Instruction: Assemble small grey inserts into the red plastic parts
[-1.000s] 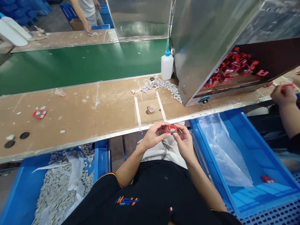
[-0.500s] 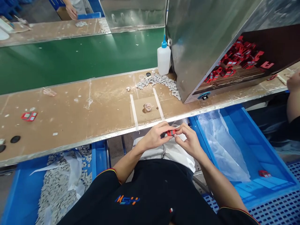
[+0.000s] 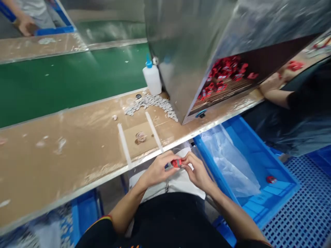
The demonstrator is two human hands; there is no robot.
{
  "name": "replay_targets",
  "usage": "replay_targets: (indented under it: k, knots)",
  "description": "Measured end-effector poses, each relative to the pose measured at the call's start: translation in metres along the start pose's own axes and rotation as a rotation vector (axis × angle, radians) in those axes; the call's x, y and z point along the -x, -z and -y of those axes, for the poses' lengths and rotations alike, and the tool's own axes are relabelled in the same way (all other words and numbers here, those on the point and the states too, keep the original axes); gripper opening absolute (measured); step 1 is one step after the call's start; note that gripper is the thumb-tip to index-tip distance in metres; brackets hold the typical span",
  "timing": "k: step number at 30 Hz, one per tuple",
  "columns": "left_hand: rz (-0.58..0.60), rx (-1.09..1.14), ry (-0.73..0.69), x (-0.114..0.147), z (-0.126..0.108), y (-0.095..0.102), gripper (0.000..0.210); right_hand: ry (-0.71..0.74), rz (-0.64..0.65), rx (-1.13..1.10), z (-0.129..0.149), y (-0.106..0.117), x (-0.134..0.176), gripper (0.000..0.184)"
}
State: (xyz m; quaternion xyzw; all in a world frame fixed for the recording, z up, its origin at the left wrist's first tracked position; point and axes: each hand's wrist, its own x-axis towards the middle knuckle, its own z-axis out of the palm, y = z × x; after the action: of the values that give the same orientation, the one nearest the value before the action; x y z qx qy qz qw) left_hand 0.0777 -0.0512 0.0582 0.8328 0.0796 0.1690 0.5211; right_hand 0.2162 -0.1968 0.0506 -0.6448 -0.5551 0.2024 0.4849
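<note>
A small red plastic part (image 3: 177, 163) with a grey patch, perhaps a toy car shell, is held in front of my lap, just off the table's front edge. My left hand (image 3: 158, 169) is closed around its left side, thumb and fingers gripping it. The fingertips of my right hand (image 3: 197, 170) are pinched against its right end; whether a smaller piece sits between them is hidden. On the table beyond my hands, a cardboard sheet (image 3: 131, 146) is framed by two white strips and bears a small whitish lump (image 3: 141, 136). Small grey pieces (image 3: 152, 102) are heaped behind it.
A white squeeze bottle (image 3: 153, 81) with a blue cap stands beside a metal housing (image 3: 178, 69). Inside its opening lie several red parts (image 3: 224, 70). A blue bin (image 3: 239, 141) with plastic film is at my right. A green belt (image 3: 77, 79) runs behind; a co-worker's arm (image 3: 275, 88) is at far right.
The view has swung to the right, so the scene sits further left and the left-hand bin is mostly out of frame. Both my hands still hold the red part, slightly turned.
</note>
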Motion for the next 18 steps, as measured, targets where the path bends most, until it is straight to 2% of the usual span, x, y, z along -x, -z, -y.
replay_targets:
  k: [3,6,9,12,15,18]
  knots:
    - [0.080,0.031,0.091,-0.017,0.003,-0.012,0.034,-0.061,-0.032,-0.011,-0.014,0.026,0.009,0.025]
    - [0.087,0.072,0.206,-0.024,0.010,-0.015,0.057,-0.128,-0.171,0.142,-0.049,0.086,0.001,0.028]
    - [0.067,0.039,0.289,-0.021,0.015,-0.010,0.044,-0.323,-0.455,0.528,-0.098,0.163,-0.038,0.033]
    - [0.074,0.009,0.314,-0.014,0.013,-0.006,0.033,-0.422,-0.574,0.649,-0.143,0.218,-0.091,0.027]
    - [0.042,-0.007,0.328,-0.008,0.010,-0.004,0.031,-0.455,-0.592,0.687,-0.162,0.239,-0.134,0.017]
    - [-0.015,-0.028,0.394,-0.001,0.013,-0.002,0.032,-0.376,-0.633,0.761,-0.158,0.241,-0.170,0.006]
